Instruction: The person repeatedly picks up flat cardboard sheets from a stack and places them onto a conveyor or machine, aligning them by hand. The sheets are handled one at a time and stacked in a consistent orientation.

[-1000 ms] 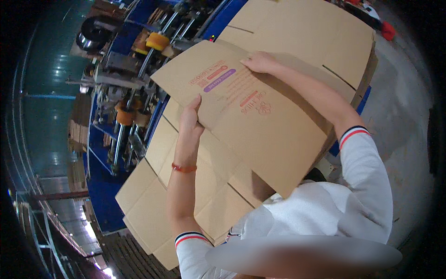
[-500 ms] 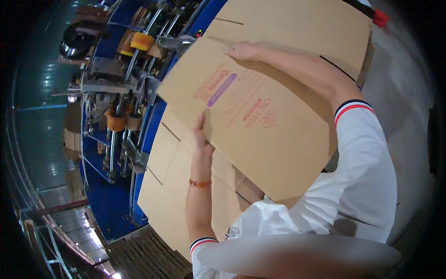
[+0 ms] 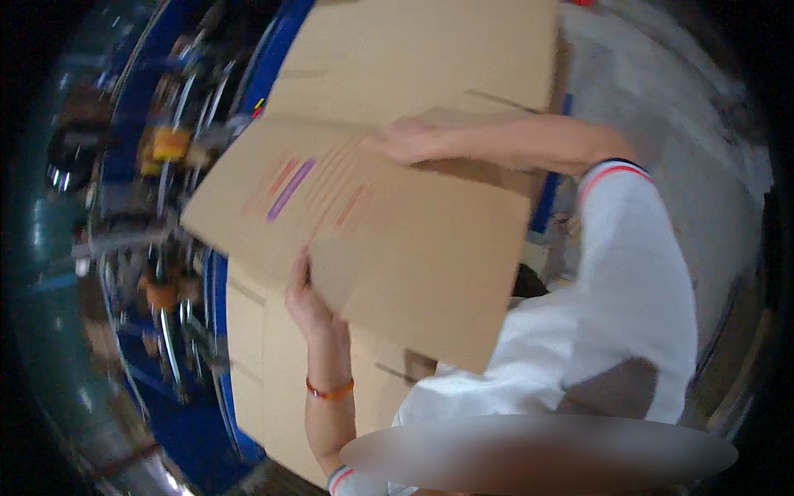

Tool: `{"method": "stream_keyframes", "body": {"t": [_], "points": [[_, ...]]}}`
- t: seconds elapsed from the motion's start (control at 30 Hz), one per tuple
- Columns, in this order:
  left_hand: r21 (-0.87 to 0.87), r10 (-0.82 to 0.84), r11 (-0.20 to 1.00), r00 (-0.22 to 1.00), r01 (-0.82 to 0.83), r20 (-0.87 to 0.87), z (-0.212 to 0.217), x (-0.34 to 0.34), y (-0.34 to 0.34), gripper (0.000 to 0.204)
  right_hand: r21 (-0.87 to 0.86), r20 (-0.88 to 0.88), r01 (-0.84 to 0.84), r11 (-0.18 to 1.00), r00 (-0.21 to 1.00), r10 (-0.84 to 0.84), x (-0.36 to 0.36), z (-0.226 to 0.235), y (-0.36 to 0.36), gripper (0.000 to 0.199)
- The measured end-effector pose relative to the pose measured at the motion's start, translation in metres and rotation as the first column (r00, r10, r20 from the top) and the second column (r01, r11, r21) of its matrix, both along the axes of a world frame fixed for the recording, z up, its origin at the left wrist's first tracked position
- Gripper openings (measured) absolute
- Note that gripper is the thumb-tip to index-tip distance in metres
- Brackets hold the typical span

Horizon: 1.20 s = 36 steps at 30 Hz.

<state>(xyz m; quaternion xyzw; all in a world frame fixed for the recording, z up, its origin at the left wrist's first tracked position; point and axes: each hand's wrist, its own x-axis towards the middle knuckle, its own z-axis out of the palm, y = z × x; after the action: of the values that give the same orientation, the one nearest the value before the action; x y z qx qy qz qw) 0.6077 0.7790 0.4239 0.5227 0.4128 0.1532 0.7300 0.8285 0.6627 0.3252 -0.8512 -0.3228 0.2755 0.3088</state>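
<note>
A printed brown cardboard sheet (image 3: 430,256) lies tilted across my front, with smeared red and purple printing on its left part. My left hand (image 3: 313,293) is closed on its lower left edge, fingers pointing up along the board. At the far edge my right hand (image 3: 413,139) is curled over the same sheet; motion blurs its fingers, and some are hidden. Below the lower left edge, more brown cardboard (image 3: 256,364) with dark slots shows. Another wide cardboard panel (image 3: 430,50) stretches away beyond my right hand.
Along the left runs a blue machine (image 3: 169,417) with metal shafts and orange rollers (image 3: 171,143), blurred. Grey floor (image 3: 662,107) extends at the right. A blue upright part (image 3: 546,202) stands beside the cardboard, just below my right forearm.
The printed sheet and both hands have shifted left and somewhat lower in view. My right hand's fingers are more curled than before. The machine has also slid left, and the picture is blurrier.
</note>
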Motion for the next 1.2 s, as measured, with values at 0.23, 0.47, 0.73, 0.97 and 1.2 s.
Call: {"method": "stream_keyframes", "body": {"t": [0.23,0.47,0.73,0.97,1.2], "points": [[-0.177,0.015,0.984,0.985,0.016,0.170,-0.092,-0.025,0.018,0.044,-0.009,0.111,-0.025,1.000,0.994,0.026,0.011,-0.009,0.009,0.054],[0.020,0.052,0.998,0.990,-0.055,0.133,-0.131,-0.098,0.076,0.045,-0.271,0.612,-0.243,0.932,0.703,0.361,-0.047,-0.021,0.006,0.045],[0.795,0.347,0.562,0.937,-0.227,0.022,-0.136,-0.258,0.128,0.050,0.084,0.602,-0.208,0.975,0.790,0.116,-0.101,-0.035,-0.035,0.062],[0.799,0.647,0.392,0.754,-0.456,0.113,-0.138,-0.367,0.132,0.053,0.193,0.629,-0.190,0.963,0.777,0.028,-0.125,-0.027,-0.049,0.056],[0.748,0.948,0.021,0.251,-0.664,0.197,-0.103,-0.585,0.022,0.056,0.101,0.684,-0.611,0.785,0.616,0.391,-0.175,0.025,-0.114,0.083]]}}
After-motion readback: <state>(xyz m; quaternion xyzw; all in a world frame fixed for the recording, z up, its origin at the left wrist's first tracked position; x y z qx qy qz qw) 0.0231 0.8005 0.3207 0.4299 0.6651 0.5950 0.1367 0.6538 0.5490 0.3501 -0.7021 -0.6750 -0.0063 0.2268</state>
